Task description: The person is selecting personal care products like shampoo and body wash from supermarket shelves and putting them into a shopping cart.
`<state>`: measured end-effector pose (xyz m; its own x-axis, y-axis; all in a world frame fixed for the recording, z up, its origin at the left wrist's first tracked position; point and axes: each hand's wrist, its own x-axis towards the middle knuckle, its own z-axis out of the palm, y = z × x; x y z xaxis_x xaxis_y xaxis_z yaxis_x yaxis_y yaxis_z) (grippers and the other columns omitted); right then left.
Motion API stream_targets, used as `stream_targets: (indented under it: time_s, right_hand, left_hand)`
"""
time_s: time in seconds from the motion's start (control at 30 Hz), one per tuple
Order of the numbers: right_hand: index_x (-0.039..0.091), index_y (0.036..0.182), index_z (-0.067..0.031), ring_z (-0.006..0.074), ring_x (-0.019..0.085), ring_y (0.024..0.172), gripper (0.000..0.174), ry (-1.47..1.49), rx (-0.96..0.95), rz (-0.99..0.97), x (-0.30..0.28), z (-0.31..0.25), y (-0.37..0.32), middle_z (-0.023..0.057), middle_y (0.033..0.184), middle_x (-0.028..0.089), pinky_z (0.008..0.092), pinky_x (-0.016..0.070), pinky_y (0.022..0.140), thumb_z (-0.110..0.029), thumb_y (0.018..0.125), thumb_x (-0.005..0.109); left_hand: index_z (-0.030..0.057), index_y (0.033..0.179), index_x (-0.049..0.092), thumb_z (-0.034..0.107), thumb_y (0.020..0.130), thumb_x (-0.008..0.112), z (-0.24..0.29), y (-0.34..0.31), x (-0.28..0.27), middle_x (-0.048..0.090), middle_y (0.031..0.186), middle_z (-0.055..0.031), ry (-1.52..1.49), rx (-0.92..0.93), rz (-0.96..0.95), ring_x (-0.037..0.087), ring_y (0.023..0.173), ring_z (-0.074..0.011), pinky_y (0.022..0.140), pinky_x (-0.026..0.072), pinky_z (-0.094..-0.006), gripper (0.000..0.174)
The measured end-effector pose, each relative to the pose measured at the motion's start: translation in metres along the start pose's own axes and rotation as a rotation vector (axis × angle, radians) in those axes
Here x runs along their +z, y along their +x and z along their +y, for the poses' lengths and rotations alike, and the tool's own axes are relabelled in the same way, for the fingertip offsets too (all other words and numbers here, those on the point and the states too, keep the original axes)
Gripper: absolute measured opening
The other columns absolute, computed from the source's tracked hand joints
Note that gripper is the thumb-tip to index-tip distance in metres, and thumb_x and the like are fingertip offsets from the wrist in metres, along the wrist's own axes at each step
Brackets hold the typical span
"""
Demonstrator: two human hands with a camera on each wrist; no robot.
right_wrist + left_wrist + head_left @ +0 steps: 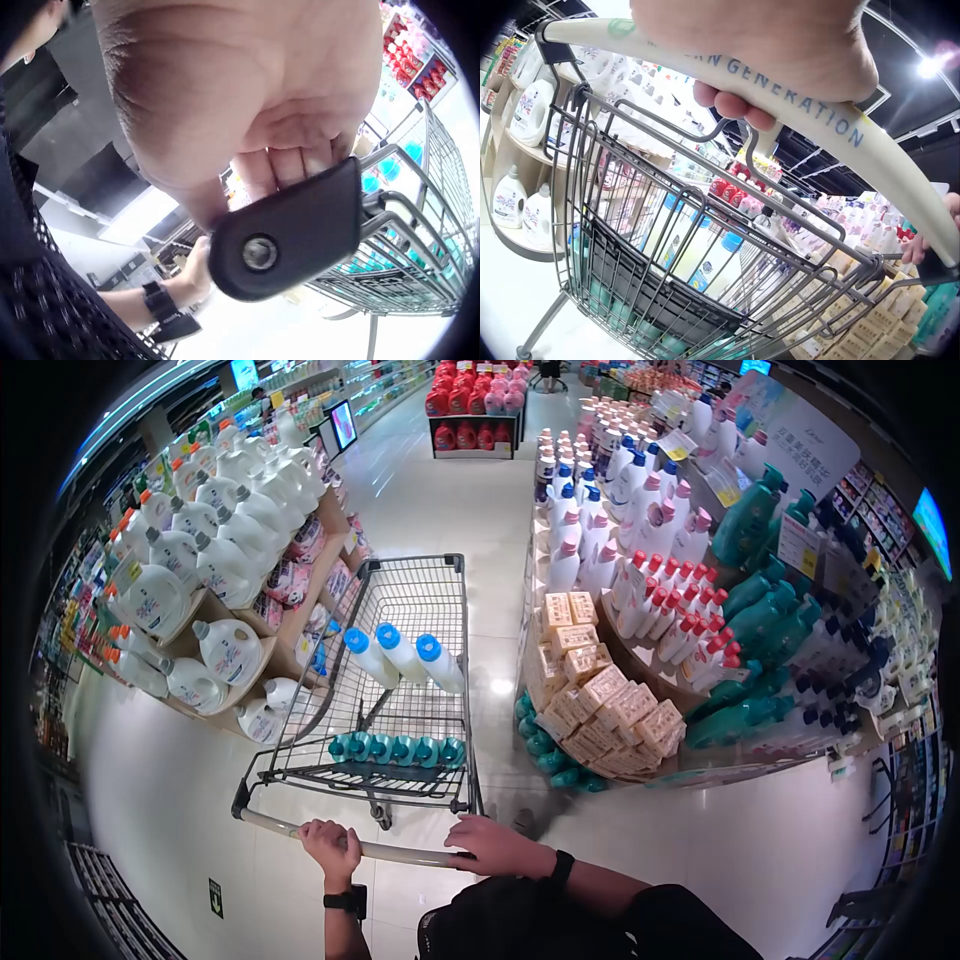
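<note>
Evidently both hands were on the shopping cart (415, 560), which stood on the shop floor (490, 490) between two displays. The left hand (332, 848) gripped the pale handle (405, 853) left of its middle, fingers (731, 106) curled round the bar. The right hand (500, 847) held the handle's right end, its fingers bent over the bar beside the black end cap (300, 240). Inside the cart, three white bottles with blue caps (401, 657) stood close together, and a row of teal bottles (402, 750) lined the near end. White jugs (230, 653) filled the display on the left; stacked tan packs (600, 690) sat on the right one, near the cart. Red bottles (455, 400) occupied a stand farther down the aisle.
</note>
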<state>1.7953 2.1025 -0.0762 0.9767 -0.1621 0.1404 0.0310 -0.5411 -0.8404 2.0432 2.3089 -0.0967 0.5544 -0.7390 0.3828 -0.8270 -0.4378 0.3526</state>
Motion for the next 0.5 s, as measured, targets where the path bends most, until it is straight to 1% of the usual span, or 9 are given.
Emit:
stream_targets:
  time_s: [0.03,0.1,0.13,0.17,0.23,0.27,0.3,0.43,0.5]
  right_hand:
    - [0.064,0.085,-0.0040,0.0294,0.061,0.094,0.027,0.014,-0.014,-0.019,0.000,0.005,0.001,0.0107,0.081,0.062,0.0457,0.0428,0.103,-0.030,0.092,0.062]
    - [0.065,0.084,-0.0051,0.0274,0.060,0.097,0.032,-0.133,-0.109,-0.067,-0.004,0.012,0.004,0.0094,0.081,0.062,0.0469,0.0335,0.113,-0.037,0.091,0.063]
    - [0.066,0.087,-0.0056,0.0255,0.060,0.098,0.038,-0.147,-0.130,-0.120,-0.006,0.014,0.006,0.0087,0.083,0.062,0.0472,0.0313,0.113,-0.044,0.087,0.065]
    - [0.066,0.087,-0.0056,0.0255,0.060,0.098,0.038,-0.131,-0.150,-0.131,-0.013,0.013,0.010,0.0087,0.083,0.062,0.0472,0.0313,0.113,-0.044,0.087,0.065]
    - [0.067,0.091,-0.0060,0.0254,0.059,0.094,0.041,-0.151,-0.146,-0.272,-0.027,0.012,0.016,0.0078,0.084,0.061,0.0464,0.0315,0.112,-0.046,0.083,0.068]
    - [0.067,0.091,-0.0059,0.0255,0.058,0.091,0.043,-0.117,-0.168,-0.210,-0.025,0.017,0.016,0.0071,0.083,0.060,0.0442,0.0335,0.110,-0.048,0.081,0.070]
    - [0.067,0.091,-0.0059,0.0255,0.058,0.091,0.043,-0.103,-0.174,-0.215,-0.024,0.019,0.019,0.0071,0.083,0.060,0.0442,0.0335,0.110,-0.048,0.081,0.070]
    - [0.067,0.091,-0.0059,0.0250,0.056,0.091,0.042,-0.155,-0.151,-0.196,-0.033,0.027,0.033,0.0068,0.084,0.060,0.0383,0.0384,0.099,-0.046,0.080,0.072]
    - [0.065,0.101,-0.0051,0.0252,0.056,0.093,0.045,-0.140,-0.152,-0.253,-0.035,0.033,0.040,0.0069,0.087,0.059,0.0386,0.0375,0.098,-0.046,0.084,0.069]
  left_hand:
    - [0.0084,0.053,0.052,0.021,0.064,0.065,0.000,0.004,0.001,0.054,0.057,-0.0050,0.018,-0.021,0.002,0.050,0.067,-0.0282,0.080,0.0360,-0.0424,0.022]
    - [0.0091,0.052,0.053,0.021,0.062,0.066,-0.001,0.012,0.000,0.054,0.056,-0.0051,0.013,-0.031,-0.020,0.050,0.066,-0.0276,0.080,0.0364,-0.0419,0.020]
    - [0.0080,0.054,0.054,0.019,0.061,0.064,0.004,0.019,-0.004,0.054,0.056,-0.0055,0.019,-0.021,-0.019,0.050,0.064,-0.0278,0.077,0.0368,-0.0405,0.017]
    - [0.0080,0.054,0.054,0.019,0.061,0.064,0.003,0.023,-0.005,0.054,0.056,-0.0055,0.041,-0.037,-0.016,0.050,0.064,-0.0278,0.077,0.0368,-0.0405,0.017]
    - [0.0089,0.053,0.057,0.020,0.061,0.065,0.000,0.029,-0.004,0.056,0.057,-0.0044,0.037,-0.062,-0.079,0.052,0.065,-0.0268,0.079,0.0371,-0.0409,0.016]
    - [0.0084,0.054,0.058,0.020,0.061,0.065,-0.001,0.034,-0.001,0.057,0.057,-0.0045,0.038,-0.053,-0.077,0.052,0.065,-0.0267,0.078,0.0373,-0.0406,0.015]
    - [0.0084,0.054,0.058,0.020,0.061,0.065,-0.004,0.038,-0.001,0.057,0.057,-0.0045,0.051,-0.061,-0.083,0.052,0.065,-0.0267,0.078,0.0373,-0.0406,0.015]
    - [0.0078,0.054,0.058,0.019,0.061,0.064,-0.012,0.057,0.012,0.057,0.057,-0.0046,0.023,-0.036,-0.076,0.052,0.064,-0.0271,0.078,0.0373,-0.0407,0.015]
    - [0.0077,0.054,0.057,0.018,0.061,0.064,-0.016,0.063,0.014,0.057,0.057,-0.0048,0.048,-0.037,-0.077,0.051,0.064,-0.0276,0.079,0.0374,-0.0410,0.014]
